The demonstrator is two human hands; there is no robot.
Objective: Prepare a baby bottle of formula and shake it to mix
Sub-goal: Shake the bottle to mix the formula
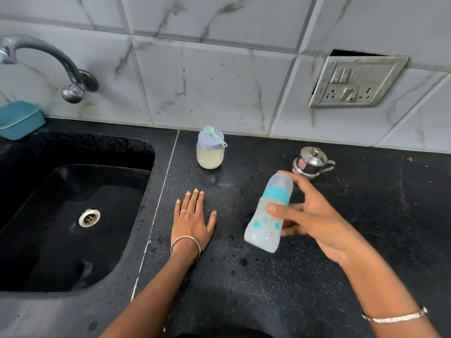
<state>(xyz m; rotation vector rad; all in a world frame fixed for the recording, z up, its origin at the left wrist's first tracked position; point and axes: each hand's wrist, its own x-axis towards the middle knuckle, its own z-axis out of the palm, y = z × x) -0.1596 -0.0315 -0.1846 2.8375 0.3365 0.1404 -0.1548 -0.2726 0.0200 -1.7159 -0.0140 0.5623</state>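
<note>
My right hand (314, 220) grips a translucent baby bottle (264, 230) with a teal collar and a clear cap, holding it tilted above the black counter (244, 276); the bottle is motion-blurred. My left hand (192, 220) lies flat on the counter with straight fingers, left of the bottle. At the back stands a formula jar (210, 154) with a lilac lid, pale powder inside, and a mint scoop (214, 135) resting on the lid. A small steel lidded pot (311, 163) sits just behind the bottle.
A black sink (48, 215) with a metal drain fills the left, under a steel tap (44, 59). A teal tub (19, 119) sits at the sink's back corner. A switch and socket plate (356, 81) is on the tiled wall.
</note>
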